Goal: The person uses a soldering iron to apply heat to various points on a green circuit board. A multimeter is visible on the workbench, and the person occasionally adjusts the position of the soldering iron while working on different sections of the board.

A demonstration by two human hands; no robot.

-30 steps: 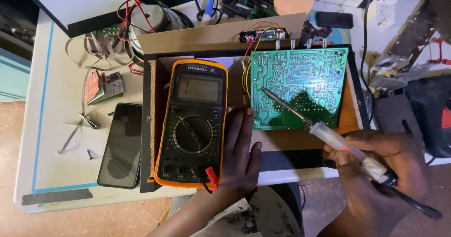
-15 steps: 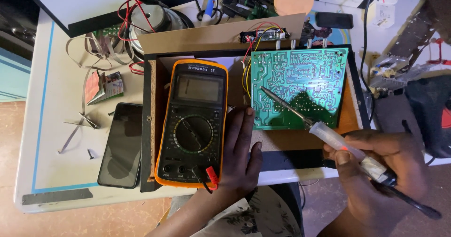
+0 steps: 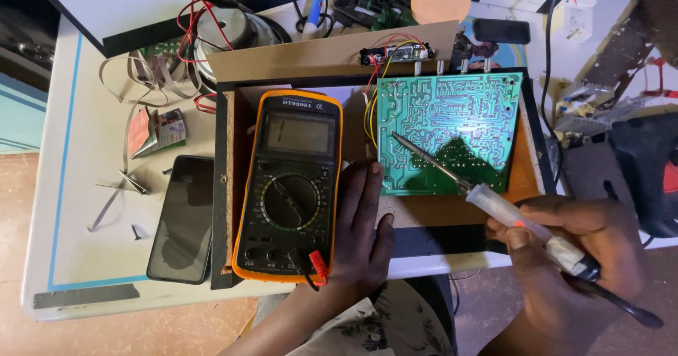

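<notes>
Nothing has shifted since the earlier frames. The left hand (image 3: 360, 229) lies open and flat against the right edge of the one multimeter (image 3: 289, 186). The right hand (image 3: 565, 246) is closed round the one soldering iron (image 3: 494, 204) — its tip touching the single green circuit board (image 3: 448, 130). One phone (image 3: 182, 218) lies just left of the wooden tray (image 3: 224, 186) — bare tabletop (image 3: 85, 208) beyond it.
</notes>
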